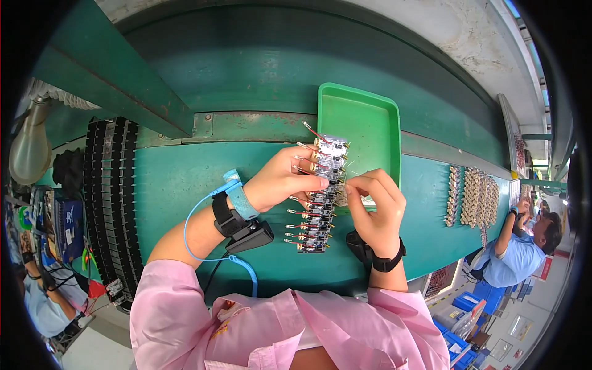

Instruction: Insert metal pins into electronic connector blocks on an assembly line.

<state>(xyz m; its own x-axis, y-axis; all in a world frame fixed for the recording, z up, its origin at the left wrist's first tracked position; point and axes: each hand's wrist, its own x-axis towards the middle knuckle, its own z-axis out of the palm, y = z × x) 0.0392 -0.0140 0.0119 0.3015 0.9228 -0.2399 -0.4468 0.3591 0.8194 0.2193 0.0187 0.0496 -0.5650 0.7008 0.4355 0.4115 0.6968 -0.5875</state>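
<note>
A long panel of small circuit boards is held up over the green bench, tilted away from me. Short red leads with pale tips stick out along its left side. My left hand grips the panel's left edge near the upper part, thumb across its face. At the right edge, my right hand has thumb and forefinger pinched together; whatever lies between the fingertips is too small to make out. A blue wrist strap with a coiled cord and a black band circle my left wrist; another black band is on my right.
A green plastic tray sits just behind the panel. Rows of similar small parts lie on the bench at right. Black slotted racks stand at left. Another person works at far right; a further person's arm shows far left.
</note>
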